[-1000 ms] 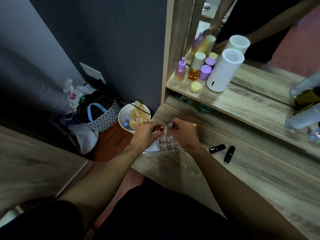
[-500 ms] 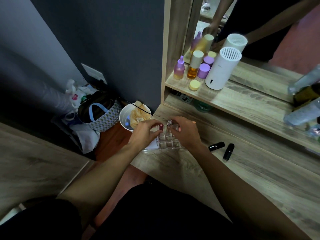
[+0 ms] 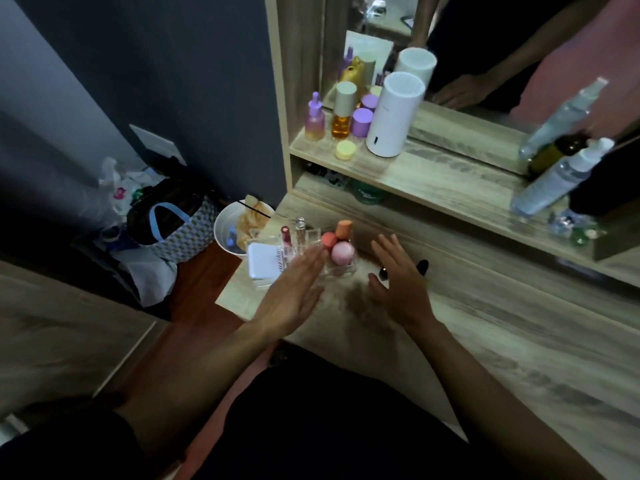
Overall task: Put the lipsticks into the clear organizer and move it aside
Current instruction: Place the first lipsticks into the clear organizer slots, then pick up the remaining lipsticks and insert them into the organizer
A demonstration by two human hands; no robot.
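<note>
The clear organizer (image 3: 313, 237) stands on the wooden vanity top near its left corner. A red lipstick (image 3: 285, 236) and a clear-capped tube (image 3: 300, 230) stand upright in its slots. My left hand (image 3: 294, 292) is flat and open, fingertips at the organizer's front. My right hand (image 3: 398, 278) hovers open to the right of it, holding nothing. Two black lipsticks (image 3: 423, 265) lie on the wood, partly hidden behind my right hand.
Pink and orange sponges (image 3: 337, 242) sit by the organizer, a white compact (image 3: 265, 261) at its left. The shelf carries purple bottles (image 3: 315, 121), a white cylinder (image 3: 394, 116) and spray bottles (image 3: 557, 178). A white bucket (image 3: 228, 232) and a bag (image 3: 173, 220) stand on the floor left.
Both hands let go of the tubes in the organizer, drew back toward me and opened flat. The sponges, earlier hidden by my hands, have come into view.
</note>
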